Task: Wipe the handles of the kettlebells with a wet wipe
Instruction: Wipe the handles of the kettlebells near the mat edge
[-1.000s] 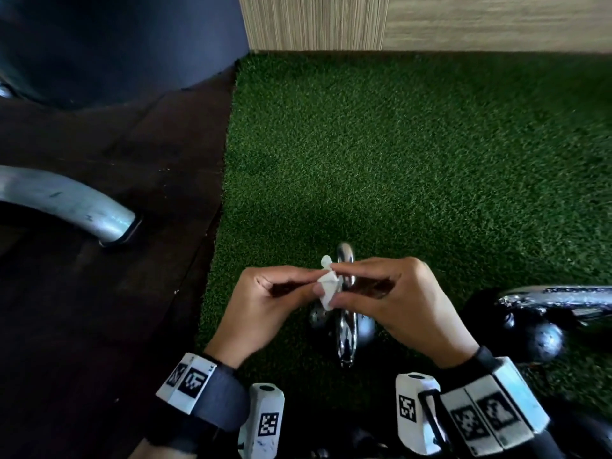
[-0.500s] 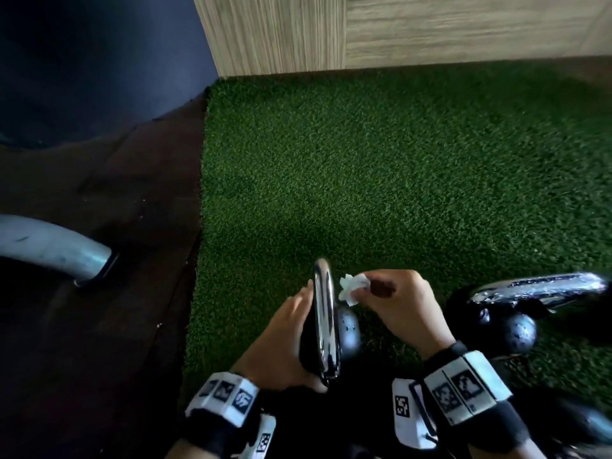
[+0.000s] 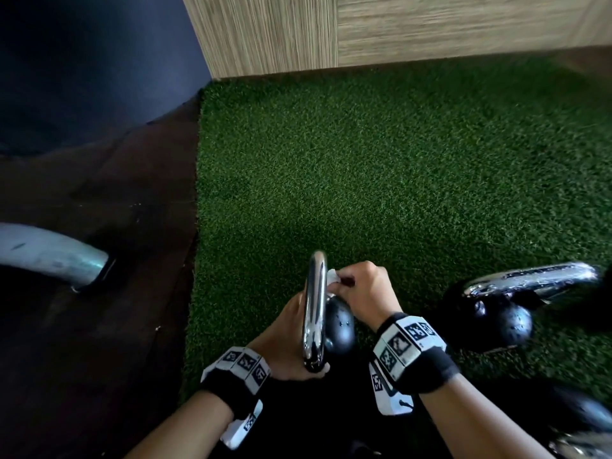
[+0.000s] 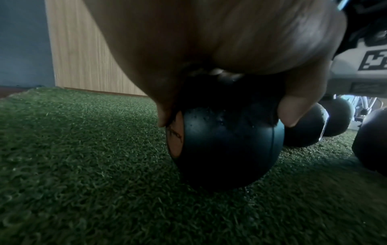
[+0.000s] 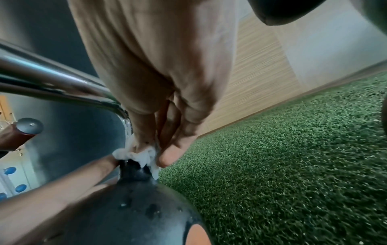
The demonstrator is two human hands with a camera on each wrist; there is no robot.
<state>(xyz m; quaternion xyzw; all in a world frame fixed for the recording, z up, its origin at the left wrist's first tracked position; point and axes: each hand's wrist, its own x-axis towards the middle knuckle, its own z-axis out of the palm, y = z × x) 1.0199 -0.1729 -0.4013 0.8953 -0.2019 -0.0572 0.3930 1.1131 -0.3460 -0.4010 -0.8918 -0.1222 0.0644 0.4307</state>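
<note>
A kettlebell stands on the green turf (image 3: 397, 160), its chrome handle (image 3: 313, 309) arching over a black ball (image 3: 341, 323). My left hand (image 3: 294, 332) grips it from the left; in the left wrist view the thumb (image 4: 293, 114) and fingers curl over the top of the ball (image 4: 226, 149). My right hand (image 3: 342, 281) pinches a crumpled white wet wipe (image 3: 332, 277) against the far end of the handle. The right wrist view shows the wipe (image 5: 138, 155) pressed where the chrome handle (image 5: 62, 79) bends down into the ball (image 5: 136, 212).
A second kettlebell (image 3: 503, 319) with a chrome handle (image 3: 530, 279) stands close on the right, and another (image 3: 579, 422) sits at the bottom right. A grey metal tube (image 3: 49, 256) lies on the dark floor to the left. A wooden wall panel (image 3: 364, 28) borders the turf behind.
A second ago both hands held the wipe above the kettlebell. My left hand let go and took hold of the kettlebell; my right hand carried the wipe down to the handle's far end.
</note>
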